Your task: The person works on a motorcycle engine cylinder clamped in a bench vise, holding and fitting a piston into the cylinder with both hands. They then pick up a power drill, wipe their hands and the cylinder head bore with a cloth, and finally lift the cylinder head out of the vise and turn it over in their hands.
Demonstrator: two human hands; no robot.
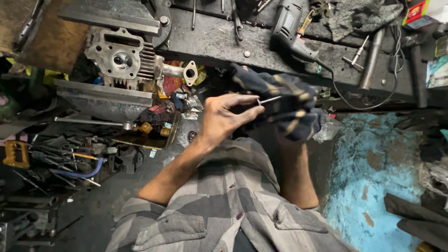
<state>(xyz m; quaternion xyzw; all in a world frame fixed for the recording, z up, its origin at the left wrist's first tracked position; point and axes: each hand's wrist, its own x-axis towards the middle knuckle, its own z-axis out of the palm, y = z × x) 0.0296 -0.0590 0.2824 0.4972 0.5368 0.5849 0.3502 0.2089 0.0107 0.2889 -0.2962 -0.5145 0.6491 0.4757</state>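
Observation:
My left hand (224, 119) is in the middle of the view, its fingertips pinched on a thin metal pin (269, 99). The pin's far end disappears into a dark blue and tan cloth (284, 100). That cloth is bunched around my right hand (298, 123), which grips it; the fingers are mostly hidden under the fabric. Both hands meet just below the edge of a dark, greasy workbench (210, 42). My grey checked shirt sleeves fill the lower middle of the view.
A finned metal cylinder head (122, 57) is clamped at upper left. An electric drill (290, 29) and a T-handle wrench (357, 53) lie on the bench. Several loose hand tools (70, 161) are piled at left. A worn blue painted surface (373, 177) is at right.

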